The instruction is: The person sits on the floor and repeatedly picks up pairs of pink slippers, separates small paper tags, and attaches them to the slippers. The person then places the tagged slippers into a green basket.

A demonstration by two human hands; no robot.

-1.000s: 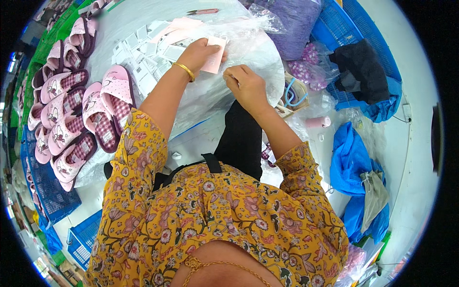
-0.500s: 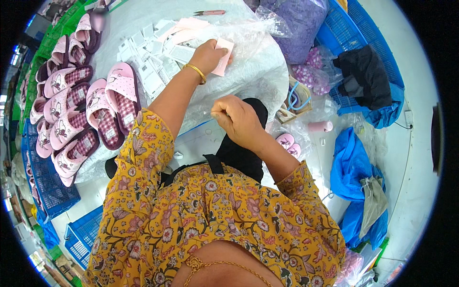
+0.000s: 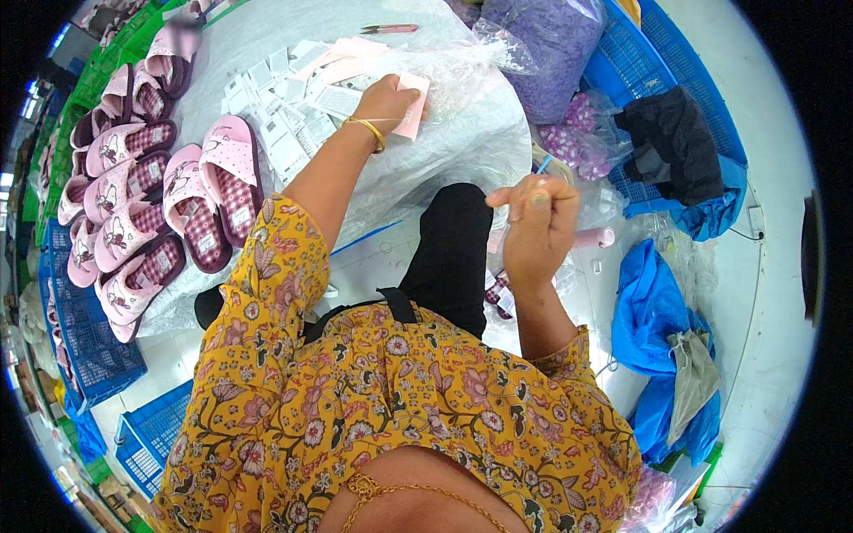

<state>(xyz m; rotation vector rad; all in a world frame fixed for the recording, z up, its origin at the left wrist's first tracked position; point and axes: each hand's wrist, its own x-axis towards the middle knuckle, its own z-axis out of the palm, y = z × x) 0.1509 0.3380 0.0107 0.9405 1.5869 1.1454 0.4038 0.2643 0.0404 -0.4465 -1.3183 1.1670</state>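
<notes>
My left hand point(image 3: 384, 102), with a gold bangle at the wrist, pinches a small pink card point(image 3: 413, 108) above the covered table. A fine pale line, perhaps thread, crosses that wrist. To the right of my knee, my right hand point(image 3: 537, 226) is raised with its fingers curled together; whatever is in them, if anything, is too small to make out. White printed tags point(image 3: 284, 142) and a pile of pink cards point(image 3: 354, 64) lie beside the left hand. Pink slippers with checked insoles point(image 3: 229, 173) stand in rows along the table's left side.
Small snips point(image 3: 389, 28) rest at the table's far edge. On the right are a purple bag point(image 3: 544, 62), a blue crate point(image 3: 635, 58) with black cloth point(image 3: 675, 142), a pink roll point(image 3: 593, 237) and a blue plastic sheet point(image 3: 647, 302). Another blue crate point(image 3: 151, 444) sits lower left.
My right hand has swung to the right, away from the table edge and past my knee. The left hand still holds the pink card in nearly the same place.
</notes>
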